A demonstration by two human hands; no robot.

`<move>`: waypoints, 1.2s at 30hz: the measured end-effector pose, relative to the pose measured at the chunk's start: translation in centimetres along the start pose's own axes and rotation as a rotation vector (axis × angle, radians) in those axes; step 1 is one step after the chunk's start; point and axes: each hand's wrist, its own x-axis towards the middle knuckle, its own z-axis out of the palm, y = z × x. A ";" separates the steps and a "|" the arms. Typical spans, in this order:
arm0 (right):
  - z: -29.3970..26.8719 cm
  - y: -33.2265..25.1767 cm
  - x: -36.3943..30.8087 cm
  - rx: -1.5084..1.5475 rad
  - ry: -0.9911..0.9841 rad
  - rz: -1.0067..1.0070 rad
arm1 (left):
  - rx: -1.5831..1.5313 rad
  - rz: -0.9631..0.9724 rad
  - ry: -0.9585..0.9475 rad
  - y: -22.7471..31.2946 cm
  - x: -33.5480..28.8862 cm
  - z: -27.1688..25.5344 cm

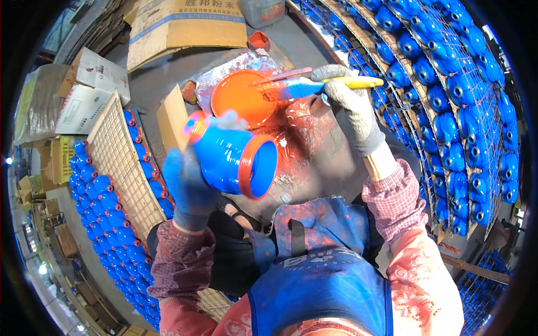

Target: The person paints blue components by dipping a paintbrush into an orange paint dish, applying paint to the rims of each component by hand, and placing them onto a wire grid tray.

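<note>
My left hand (pixel 190 182), in a blue-stained glove and smeared by motion, holds a blue hollow casting (pixel 224 162). It is tilted, its wide round mouth toward the lower right, and both ends carry an orange-red rim. My right hand (pixel 350 103), in a pale, dirty glove, is closed around the yellow handle of a paintbrush (pixel 305 87). The brush points left, with its orange-coated bristles over the right side of a round container of orange paint (pixel 242 98). A thin paint-smeared stick (pixel 287 75) lies across the container's rim, just behind the brush.
Blue castings (pixel 443 95) stand in wire-mesh layers on the right. More blue castings with red rims (pixel 112 224) sit on the left beside a mesh panel (pixel 126 154). Flattened cardboard (pixel 188 33) and a white carton (pixel 95 84) lie farther back. Red paint (pixel 302 129) covers the floor near the container.
</note>
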 end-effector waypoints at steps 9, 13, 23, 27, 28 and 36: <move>2.3 2.3 4.8 -0.387 -0.342 -0.007 | 0.639 -0.268 0.272 -3.1 0.5 -4.5; 4.7 3.3 6.4 -0.668 -0.576 0.083 | 1.566 0.081 0.058 -3.6 1.1 -3.8; 5.1 4.4 3.9 -0.803 -0.647 0.029 | 1.794 0.118 0.002 -3.4 1.0 -3.4; 3.7 3.6 2.3 -0.620 -0.520 -0.060 | 1.532 -0.028 0.077 -2.8 1.1 -3.8; 3.4 3.3 1.8 -0.548 -0.481 -0.118 | 1.538 -0.026 0.079 -2.5 1.0 -3.6; 1.4 5.2 -1.9 -0.209 -0.156 0.090 | 0.742 -0.128 0.239 -2.0 1.0 -3.4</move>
